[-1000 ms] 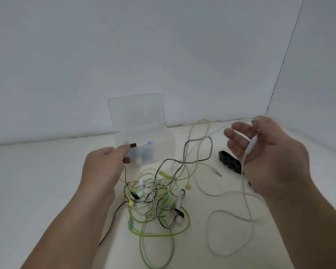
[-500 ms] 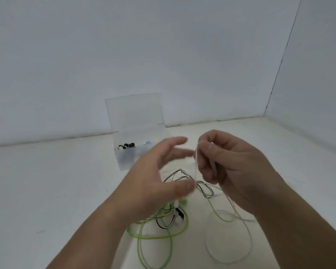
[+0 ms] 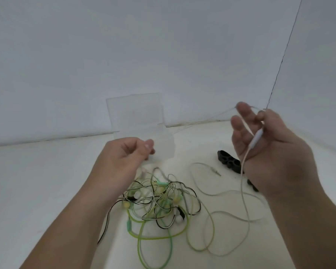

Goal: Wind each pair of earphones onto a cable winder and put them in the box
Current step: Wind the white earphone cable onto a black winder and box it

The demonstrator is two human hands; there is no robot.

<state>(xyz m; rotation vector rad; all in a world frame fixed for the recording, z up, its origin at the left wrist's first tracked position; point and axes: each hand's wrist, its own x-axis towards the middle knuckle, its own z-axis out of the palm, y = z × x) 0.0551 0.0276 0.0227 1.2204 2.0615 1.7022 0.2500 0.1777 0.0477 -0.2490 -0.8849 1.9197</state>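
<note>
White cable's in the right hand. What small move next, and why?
Probably lift the white cable in the right hand clear of the tangle: its loops trail on the table beside it, and the black winder lies near that hand.

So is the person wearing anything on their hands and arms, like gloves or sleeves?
No. The left hand and right hand are bare: no gloves, rings or watch show. The left forearm and right forearm are bare too, with no sleeves in view.

A matte white table top (image 3: 37,181) is shown. On it are set a translucent plastic box (image 3: 168,140) with its lid raised, a tangle of green, yellow and black-and-white earphone cables (image 3: 159,199), loops of a pale white earphone cable (image 3: 231,214) just beside the tangle, and a black plastic cable winder (image 3: 229,161).
</note>
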